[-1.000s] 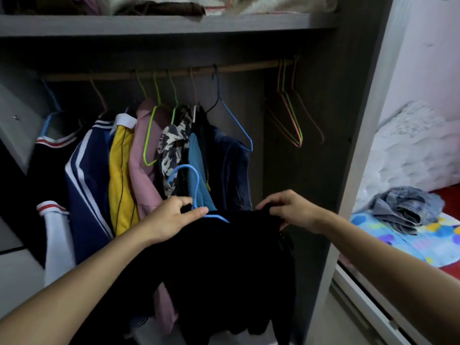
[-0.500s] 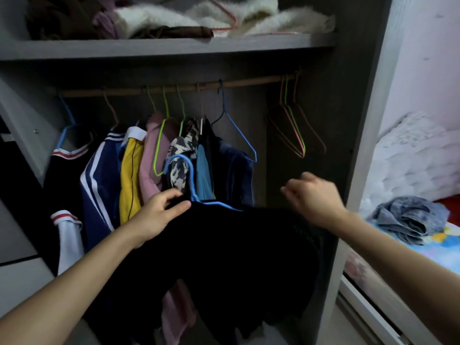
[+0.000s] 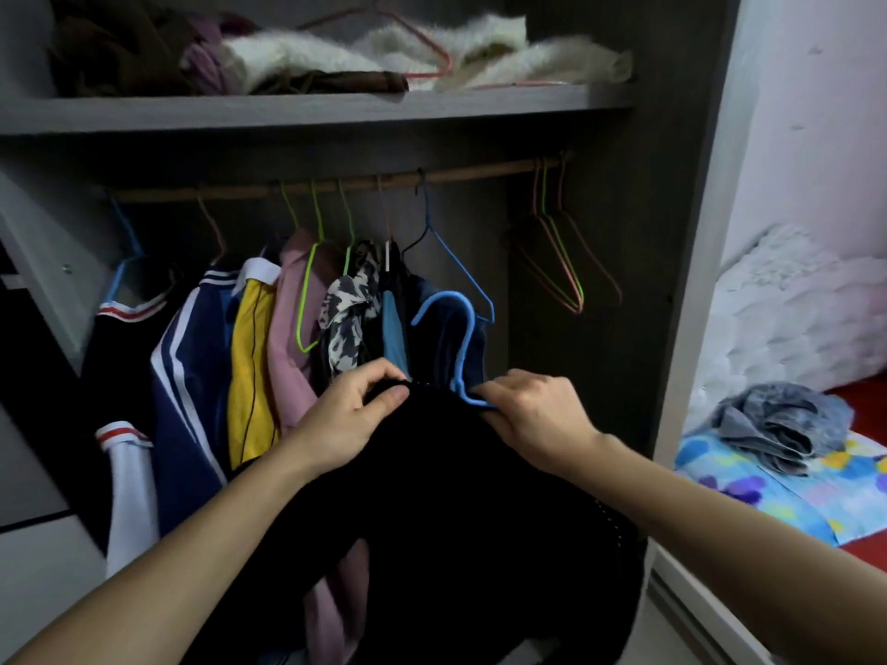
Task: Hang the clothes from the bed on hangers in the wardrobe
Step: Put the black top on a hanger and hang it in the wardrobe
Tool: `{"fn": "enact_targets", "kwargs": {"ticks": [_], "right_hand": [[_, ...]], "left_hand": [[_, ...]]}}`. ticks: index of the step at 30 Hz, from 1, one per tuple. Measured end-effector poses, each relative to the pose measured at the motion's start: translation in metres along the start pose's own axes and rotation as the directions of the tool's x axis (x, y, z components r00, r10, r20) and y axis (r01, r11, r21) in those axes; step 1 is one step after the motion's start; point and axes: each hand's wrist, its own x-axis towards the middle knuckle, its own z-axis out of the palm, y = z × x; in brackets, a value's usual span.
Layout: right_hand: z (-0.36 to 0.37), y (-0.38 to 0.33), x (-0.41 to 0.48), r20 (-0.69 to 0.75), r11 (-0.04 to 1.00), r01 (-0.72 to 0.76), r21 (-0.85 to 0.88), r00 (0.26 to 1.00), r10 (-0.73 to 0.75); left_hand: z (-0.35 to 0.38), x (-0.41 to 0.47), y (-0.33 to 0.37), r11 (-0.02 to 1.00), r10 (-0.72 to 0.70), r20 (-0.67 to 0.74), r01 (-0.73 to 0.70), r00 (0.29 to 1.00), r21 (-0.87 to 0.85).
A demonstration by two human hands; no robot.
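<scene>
On the rail (image 3: 480, 171) a bare stretch is open between the blue wire hanger (image 3: 461, 266) and the three empty hangers (image 3: 561, 261) at the right end. Left of it, the hung clothes (image 3: 249, 357) crowd the rail closely. The shelf (image 3: 312, 112) sits just above, and the wardrobe side panel (image 3: 691, 232) closes the right.

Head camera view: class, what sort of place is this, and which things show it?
Probably a bedroom: an open grey wooden wardrobe with clothes hanging from a brown wooden rail, and beside it a bed under a blue flowered sheet with a crumpled grey garment on it.
</scene>
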Motion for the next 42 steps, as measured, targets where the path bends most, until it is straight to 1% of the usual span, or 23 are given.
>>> {"fn": "enact_targets", "kwargs": {"ticks": [3,4,5,7,9,10,11,13,14,16,18,19,20,22,23,24,26,28,31,35,39,40,42], "right_hand": [[-0.013,0.021,-0.004,0.108,0.987,-0.090,-0.135,0.989,0.105],[-0.017,0.029,-0.008,0.148,0.978,-0.133,-0.161,0.977,0.157],[-0.021,0.034,-0.013,0.202,0.971,-0.186,-0.147,0.956,0.214],[-0.027,0.039,-0.016,0.313,0.947,-0.321,-0.022,0.897,0.311],[-0.031,0.034,-0.009,0.364,0.878,-0.440,0.189,0.862,0.354],[-0.033,0.032,-0.003,0.365,0.851,-0.457,0.257,0.862,0.353],[-0.034,0.030,0.003,0.357,0.852,-0.443,0.280,0.872,0.336],[-0.037,0.023,0.012,0.334,0.888,-0.372,0.268,0.901,0.277],[-0.040,0.020,0.016,0.309,0.895,-0.339,0.289,0.918,0.248],[-0.050,0.021,0.020,0.247,0.861,-0.309,0.404,0.943,0.222],[-0.066,0.036,0.015,0.240,0.755,-0.365,0.544,0.930,0.277],[-0.074,0.048,0.007,0.257,0.720,-0.402,0.565,0.915,0.310],[-0.080,0.060,-0.003,0.276,0.733,-0.428,0.528,0.903,0.328],[-0.081,0.076,-0.026,0.303,0.835,-0.437,0.333,0.889,0.344],[-0.076,0.078,-0.036,0.289,0.873,-0.423,0.241,0.890,0.352],[-0.070,0.077,-0.042,0.257,0.890,-0.414,0.188,0.896,0.362],[-0.059,0.070,-0.048,0.187,0.906,-0.397,0.143,0.910,0.370],[-0.054,0.065,-0.052,0.174,0.904,-0.402,0.145,0.910,0.377],[-0.057,0.058,-0.056,0.200,0.881,-0.411,0.233,0.907,0.370],[-0.056,0.048,-0.059,0.275,0.782,-0.470,0.410,0.881,0.385],[-0.067,0.047,-0.063,0.370,0.669,-0.585,0.458,0.810,0.455],[-0.073,0.048,-0.064,0.395,0.649,-0.620,0.441,0.784,0.480],[-0.088,0.053,-0.065,0.406,0.609,-0.687,0.396,0.726,0.555]], "left_hand": [[-0.029,-0.011,-0.018,0.984,0.002,-0.071,0.011,0.997,0.178],[-0.037,-0.018,-0.025,0.975,-0.003,-0.104,0.026,0.995,0.221],[-0.043,-0.025,-0.034,0.964,-0.023,-0.127,0.056,0.992,0.260],[-0.049,-0.034,-0.047,0.941,-0.076,-0.097,0.104,0.992,0.322],[-0.042,-0.034,-0.047,0.906,-0.100,-0.033,0.104,0.994,0.411],[-0.035,-0.031,-0.045,0.885,-0.071,0.003,0.062,0.997,0.462],[-0.024,-0.027,-0.040,0.858,-0.046,0.044,0.017,0.998,0.513],[0.002,-0.014,-0.028,0.793,0.000,0.057,-0.035,0.998,0.609],[0.013,-0.008,-0.024,0.797,0.031,0.039,-0.048,0.999,0.602],[0.028,-0.001,-0.020,0.864,0.115,-0.048,-0.076,0.992,0.498],[0.029,0.004,-0.022,0.912,0.149,-0.160,-0.072,0.976,0.405],[0.026,0.006,-0.025,0.923,0.153,-0.210,-0.063,0.966,0.379],[0.023,0.008,-0.026,0.931,0.147,-0.251,-0.048,0.957,0.363],[0.021,0.014,-0.024,0.949,0.123,-0.293,-0.026,0.948,0.313],[0.022,0.018,-0.022,0.956,0.121,-0.287,-0.034,0.950,0.291],[0.025,0.022,-0.018,0.960,0.124,-0.266,-0.047,0.956,0.277],[0.032,0.030,-0.010,0.951,0.138,-0.197,-0.075,0.971,0.299],[0.039,0.036,-0.006,0.944,0.117,-0.123,-0.072,0.985,0.321],[0.048,0.044,-0.003,0.964,0.104,-0.061,-0.085,0.993,0.250],[0.071,0.056,-0.005,0.976,0.137,0.108,-0.153,0.985,0.153],[0.077,0.068,-0.016,0.991,0.050,0.250,-0.078,0.967,0.105],[0.073,0.072,-0.022,0.989,0.039,0.247,-0.072,0.968,0.126],[0.059,0.084,-0.037,0.963,0.031,0.153,-0.071,0.988,0.259]]}}
